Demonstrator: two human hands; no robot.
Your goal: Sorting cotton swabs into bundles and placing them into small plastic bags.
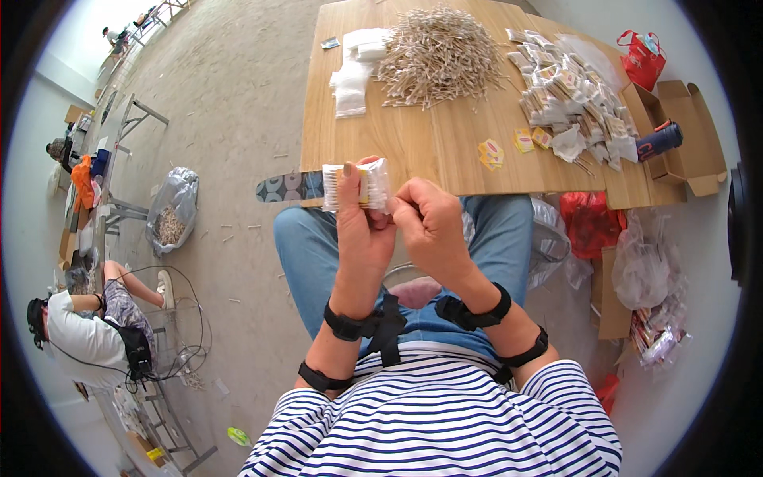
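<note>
Over the table's near edge, my left hand (362, 230) holds up a small clear bag of cotton swabs (373, 184), its thumb across the front. A yellow label shows through the plastic. My right hand (431, 226) is closed in a pinch at the bag's right end, touching the plastic there. Beyond them on the wooden table (429, 147) lies a big heap of loose cotton swabs (437, 56). To its left rests a stack of empty clear bags (354, 75). Several small yellow cards (492, 154) lie to the right of my hands.
Filled swab bags (568, 87) are piled at the table's right, near a dark blue bottle (660, 141) and an open cardboard box (691, 143). A red bag (642, 60) stands behind. On the floor at left is a plastic sack of swabs (172, 211); another person (95, 330) sits nearby.
</note>
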